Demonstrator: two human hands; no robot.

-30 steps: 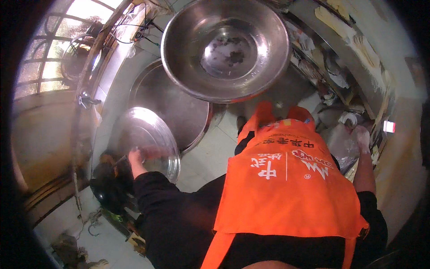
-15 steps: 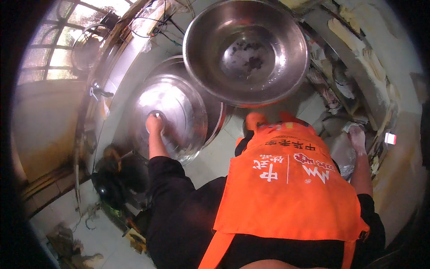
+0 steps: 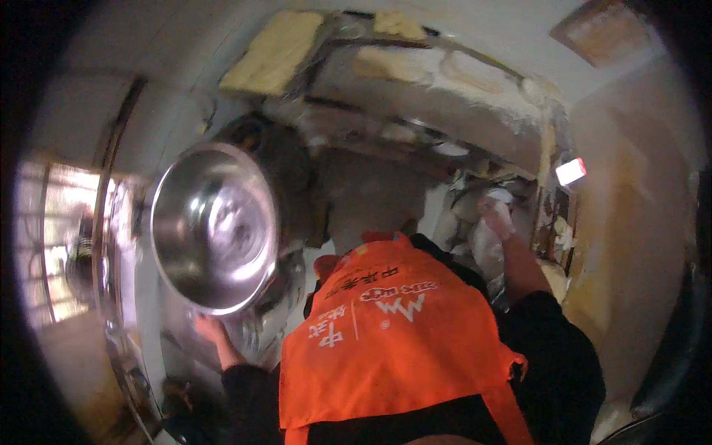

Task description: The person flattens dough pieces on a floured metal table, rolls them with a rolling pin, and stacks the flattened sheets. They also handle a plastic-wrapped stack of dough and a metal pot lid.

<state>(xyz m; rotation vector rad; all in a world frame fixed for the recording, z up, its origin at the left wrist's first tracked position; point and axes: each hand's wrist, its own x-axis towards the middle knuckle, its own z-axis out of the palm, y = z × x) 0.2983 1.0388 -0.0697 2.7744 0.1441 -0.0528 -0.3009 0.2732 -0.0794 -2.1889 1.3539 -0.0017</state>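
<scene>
My left hand (image 3: 210, 330) is low on the left, just below the rim of a large steel basin (image 3: 215, 230). Its fingers look closed at the knob of a round metal pot lid, though blur and the basin hide most of the lid. Over on the right, my right hand (image 3: 498, 216) is closed at a small whitish thing too smeared to name. Whitish patches show on that hand. Beneath it lies a pale, bulging plastic bag (image 3: 486, 248). The basin's inside looks wet and shiny.
A work surface (image 3: 445, 96) dusted with white powder runs along the back, with a pale yellow slab (image 3: 274, 55) at its left. A dark round object (image 3: 274, 148) stands behind the basin. A small white-and-red box (image 3: 571, 172) is at the right wall; a barred window (image 3: 63, 237) is far left.
My view has swung to the right, so basin and window sit further left and the powdered surface shows at the back. My right hand stays by the plastic bag; the lid is now mostly hidden.
</scene>
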